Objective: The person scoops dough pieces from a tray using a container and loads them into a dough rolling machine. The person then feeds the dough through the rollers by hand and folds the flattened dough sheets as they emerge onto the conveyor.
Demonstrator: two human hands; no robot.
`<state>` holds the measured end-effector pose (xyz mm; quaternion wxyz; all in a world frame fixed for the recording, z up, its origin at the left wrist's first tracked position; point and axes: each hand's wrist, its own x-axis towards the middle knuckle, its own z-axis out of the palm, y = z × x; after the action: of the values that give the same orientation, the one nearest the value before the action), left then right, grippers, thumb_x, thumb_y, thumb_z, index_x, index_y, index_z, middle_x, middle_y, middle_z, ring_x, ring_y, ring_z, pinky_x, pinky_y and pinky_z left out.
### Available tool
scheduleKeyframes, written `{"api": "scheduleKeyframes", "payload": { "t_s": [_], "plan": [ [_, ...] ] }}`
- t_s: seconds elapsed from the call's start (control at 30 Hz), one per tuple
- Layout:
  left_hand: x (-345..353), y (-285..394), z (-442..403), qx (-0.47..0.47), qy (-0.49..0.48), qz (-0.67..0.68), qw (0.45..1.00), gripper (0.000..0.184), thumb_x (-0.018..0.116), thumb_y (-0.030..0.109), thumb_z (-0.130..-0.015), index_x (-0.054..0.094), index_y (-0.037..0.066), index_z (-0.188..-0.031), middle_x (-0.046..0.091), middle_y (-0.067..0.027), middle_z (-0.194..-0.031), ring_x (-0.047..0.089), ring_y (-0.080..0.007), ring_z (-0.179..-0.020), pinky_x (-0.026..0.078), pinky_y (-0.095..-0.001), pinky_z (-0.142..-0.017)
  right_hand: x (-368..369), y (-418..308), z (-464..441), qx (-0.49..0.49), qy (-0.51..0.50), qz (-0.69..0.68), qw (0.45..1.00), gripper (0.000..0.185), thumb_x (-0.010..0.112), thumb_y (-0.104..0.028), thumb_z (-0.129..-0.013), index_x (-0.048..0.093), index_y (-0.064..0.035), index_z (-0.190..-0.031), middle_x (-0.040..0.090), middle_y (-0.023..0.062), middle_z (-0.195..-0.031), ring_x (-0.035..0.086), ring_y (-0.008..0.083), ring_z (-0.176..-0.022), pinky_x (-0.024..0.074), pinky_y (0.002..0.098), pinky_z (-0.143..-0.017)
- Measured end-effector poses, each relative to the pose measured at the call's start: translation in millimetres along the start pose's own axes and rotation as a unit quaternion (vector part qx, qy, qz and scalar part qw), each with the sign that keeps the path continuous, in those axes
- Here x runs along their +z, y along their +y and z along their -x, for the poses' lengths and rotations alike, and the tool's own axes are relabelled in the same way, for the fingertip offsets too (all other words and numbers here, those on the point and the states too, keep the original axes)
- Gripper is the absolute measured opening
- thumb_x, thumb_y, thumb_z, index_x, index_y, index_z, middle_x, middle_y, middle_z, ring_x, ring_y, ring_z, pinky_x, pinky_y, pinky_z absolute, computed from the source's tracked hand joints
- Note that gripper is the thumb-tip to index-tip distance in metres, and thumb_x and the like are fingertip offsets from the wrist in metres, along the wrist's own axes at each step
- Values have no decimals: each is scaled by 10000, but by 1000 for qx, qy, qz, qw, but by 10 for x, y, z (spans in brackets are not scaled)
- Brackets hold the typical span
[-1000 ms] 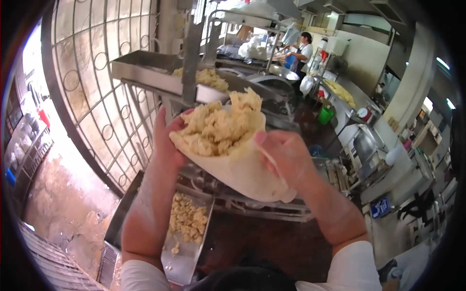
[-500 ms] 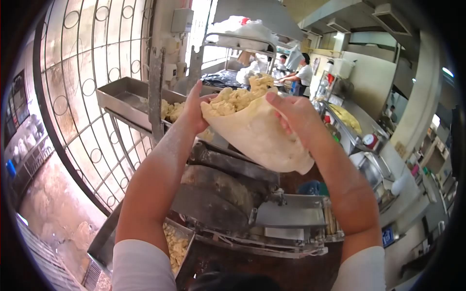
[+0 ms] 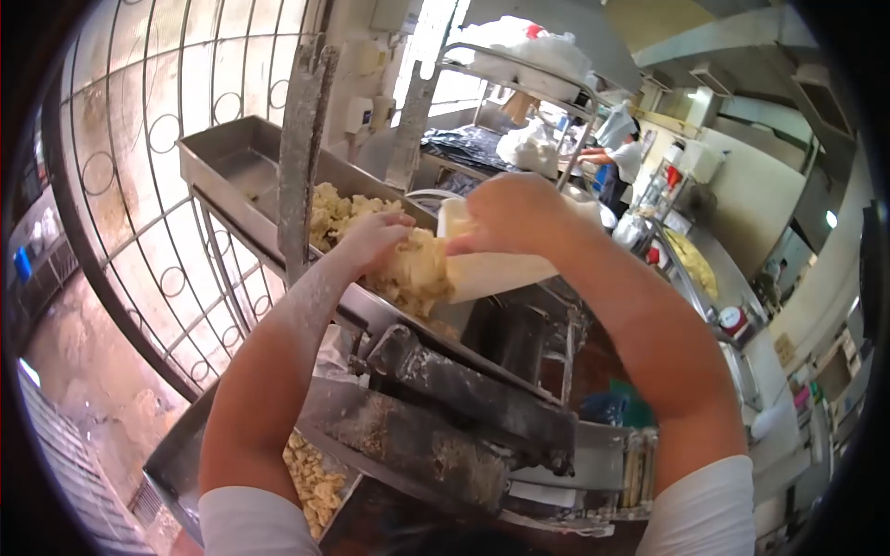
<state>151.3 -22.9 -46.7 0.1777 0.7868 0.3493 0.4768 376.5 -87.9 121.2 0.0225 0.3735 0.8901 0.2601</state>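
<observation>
My right hand (image 3: 513,215) is closed on a pale, cream-coloured dough sheet (image 3: 505,273), folded and tipped over the long metal tray (image 3: 227,171). Crumbly yellow dough (image 3: 413,276) lies at the sheet's left edge and on the tray. My left hand (image 3: 378,239) rests against these lumps, palm down, with its fingers extended over them. Flour whitens the left forearm. More crumbly dough (image 3: 338,211) sits farther left in the same tray, partly behind a metal upright. The right hand and forearm hide part of the sheet.
A floured machine with a dark roller (image 3: 464,385) stands below the tray. Nearer to me, another metal tray holds dough pieces (image 3: 313,482). A metal upright (image 3: 301,153) rises by the barred window. Farther back are a rack with plastic bags (image 3: 528,56) and a person (image 3: 623,162).
The dough sheet has come down from raised in both hands to the tray and tipped left. Its crumbly dough now lies on the tray. My left hand has left the sheet; the view has shifted.
</observation>
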Motion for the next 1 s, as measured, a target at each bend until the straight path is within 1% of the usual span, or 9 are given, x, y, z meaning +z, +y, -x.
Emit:
{"api": "scheduleKeyframes", "payload": {
  "t_s": [0.07,0.17,0.3,0.4,0.47,0.57,0.7,0.9,1.0],
  "plan": [
    [21,114,3,-246,18,115,962,494,568,179,-784,591,-26,-1233,648,-173,-1134,617,-231,-1024,459,-323,-902,35,94,72,-8,-7,-16,1000,644,608,-712,-723,696,-75,-754,674,128,-769,666,324,-776,516,435,-664],
    [65,40,43,-170,59,88,980,491,551,192,-782,603,-14,-1225,658,-166,-1105,630,-240,-983,475,-328,-872,258,171,172,-12,9,-72,997,648,623,-721,-706,645,-74,-689,646,129,-711,649,333,-725,496,426,-645],
    [38,463,115,-223,47,-5,974,468,566,238,-806,618,6,-1209,657,-178,-1113,634,-277,-1000,476,-348,-886,631,377,298,-35,42,-133,990,634,657,-709,-686,643,-75,-684,636,134,-691,648,329,-710,495,422,-641],
    [171,695,152,-210,64,-202,954,453,592,316,-829,635,44,-1189,641,-176,-1158,611,-317,-1065,461,-381,-934,786,587,426,-24,57,-195,979,608,694,-672,-681,635,-67,-675,624,139,-668,633,332,-673,483,424,-627],
    [302,767,164,-160,14,-384,909,468,598,401,-843,649,68,-1167,626,-154,-1196,577,-332,-1121,441,-408,-973,903,771,529,9,27,-241,970,601,687,-669,-696,674,-71,-739,652,135,-712,649,322,-744,492,423,-685],
    [484,986,54,-262,-62,-420,867,538,591,431,-876,596,55,-1260,586,-157,-1285,538,-309,-1206,416,-396,-1023,1111,1030,739,46,40,-308,949,586,716,-648,-681,631,-68,-683,625,120,-665,627,313,-678,481,415,-641],
    [493,1056,26,-285,-48,-396,871,512,552,427,-906,599,57,-1257,589,-148,-1287,538,-301,-1209,413,-384,-1020,1266,1293,963,70,56,-351,932,597,737,-637,-670,579,-63,-637,589,108,-617,598,304,-612,462,404,-588],
    [481,912,77,-310,110,-270,905,518,448,468,-959,598,68,-1251,619,-185,-1214,551,-349,-1173,396,-412,-1020,1168,1440,894,49,184,-293,937,539,808,-535,-665,581,-46,-641,570,111,-595,562,263,-543,430,363,-526],
    [422,820,112,-287,151,-275,905,570,413,482,-977,489,73,-1367,581,-224,-1264,524,-363,-1213,386,-413,-1034,855,1305,649,46,189,-274,942,622,711,-672,-682,569,-69,-623,578,99,-605,588,291,-583,455,399,-561]
  ]
}}
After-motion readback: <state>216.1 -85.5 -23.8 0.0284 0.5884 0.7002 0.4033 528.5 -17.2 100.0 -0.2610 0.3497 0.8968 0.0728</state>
